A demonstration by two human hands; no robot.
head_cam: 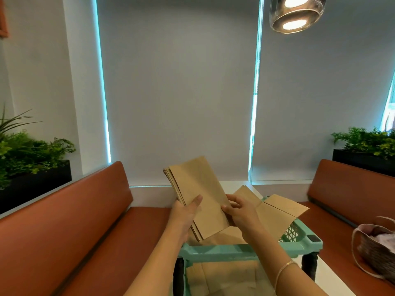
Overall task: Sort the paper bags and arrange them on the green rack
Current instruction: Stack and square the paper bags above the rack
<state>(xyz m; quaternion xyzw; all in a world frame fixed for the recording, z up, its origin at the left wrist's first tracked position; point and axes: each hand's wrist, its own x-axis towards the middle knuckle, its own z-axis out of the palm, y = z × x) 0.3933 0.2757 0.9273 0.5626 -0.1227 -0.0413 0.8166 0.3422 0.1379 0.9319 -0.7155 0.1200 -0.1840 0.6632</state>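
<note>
Head view: two hands hold one stack of flat brown paper bags (198,195) upright above the green rack (245,249). Left hand (183,214) grips the stack's left edge; right hand (239,210) pinches its right edge. Step in hand is likely squaring the stack; next, lowering it onto the rack. Just right of the right hand, loose bags (282,208) lie on the top tier; more bags (222,276) lie on the tier below both wrists. Exact bag count cannot be told.

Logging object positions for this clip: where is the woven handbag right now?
In the head view, the woven handbag sits at the far right edge on the orange bench seat, right of the green rack.
</note>
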